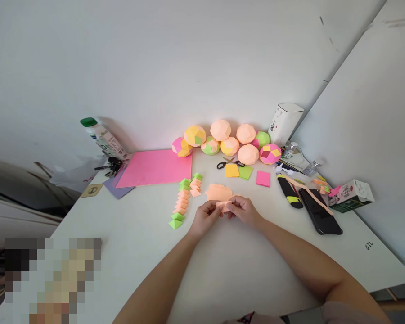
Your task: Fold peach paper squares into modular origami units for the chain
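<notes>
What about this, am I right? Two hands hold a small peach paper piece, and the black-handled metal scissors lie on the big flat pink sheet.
Not quite: the head view shows the black-handled metal scissors lying on the white table, not on the big flat pink sheet, which is to their left. The left hand and right hand do hold the small peach paper piece.

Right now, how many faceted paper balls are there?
9 visible, by the wall. Left to right: pink-orange, yellow-green, green-peach, topmost peach, yellow-peach, middle peach, lowest peach, green-pink, pink-yellow. Others may be hidden behind.
</notes>
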A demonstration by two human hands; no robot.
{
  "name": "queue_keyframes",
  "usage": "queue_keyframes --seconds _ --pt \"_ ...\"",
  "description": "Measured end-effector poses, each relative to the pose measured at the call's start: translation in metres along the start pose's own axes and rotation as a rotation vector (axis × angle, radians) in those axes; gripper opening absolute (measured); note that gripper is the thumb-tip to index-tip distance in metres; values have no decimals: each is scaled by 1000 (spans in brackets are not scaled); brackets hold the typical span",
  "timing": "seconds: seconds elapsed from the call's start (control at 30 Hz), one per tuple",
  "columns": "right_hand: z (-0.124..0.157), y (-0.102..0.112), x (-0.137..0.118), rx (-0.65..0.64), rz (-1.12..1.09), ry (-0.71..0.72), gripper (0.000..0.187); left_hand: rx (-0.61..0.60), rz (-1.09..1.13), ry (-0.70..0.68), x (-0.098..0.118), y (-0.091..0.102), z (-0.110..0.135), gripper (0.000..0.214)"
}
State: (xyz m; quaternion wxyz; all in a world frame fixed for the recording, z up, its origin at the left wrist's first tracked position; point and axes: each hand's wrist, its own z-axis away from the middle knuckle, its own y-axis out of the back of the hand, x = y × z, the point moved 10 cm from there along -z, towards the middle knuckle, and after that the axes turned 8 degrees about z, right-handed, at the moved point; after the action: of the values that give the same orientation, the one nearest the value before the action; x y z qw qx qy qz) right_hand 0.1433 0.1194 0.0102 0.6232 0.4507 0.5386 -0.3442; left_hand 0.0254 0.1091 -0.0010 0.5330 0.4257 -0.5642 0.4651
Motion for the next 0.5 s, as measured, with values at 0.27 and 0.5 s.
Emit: queue_keyframes --seconds 0.27,0.5 --pt "-1 -2 3 -4 -25 22 24 5 4 8 -4 1 -1 26" --pt "-1 -1 6 -1 -11 15 26 13 -21 17 -3 1 -1 26"
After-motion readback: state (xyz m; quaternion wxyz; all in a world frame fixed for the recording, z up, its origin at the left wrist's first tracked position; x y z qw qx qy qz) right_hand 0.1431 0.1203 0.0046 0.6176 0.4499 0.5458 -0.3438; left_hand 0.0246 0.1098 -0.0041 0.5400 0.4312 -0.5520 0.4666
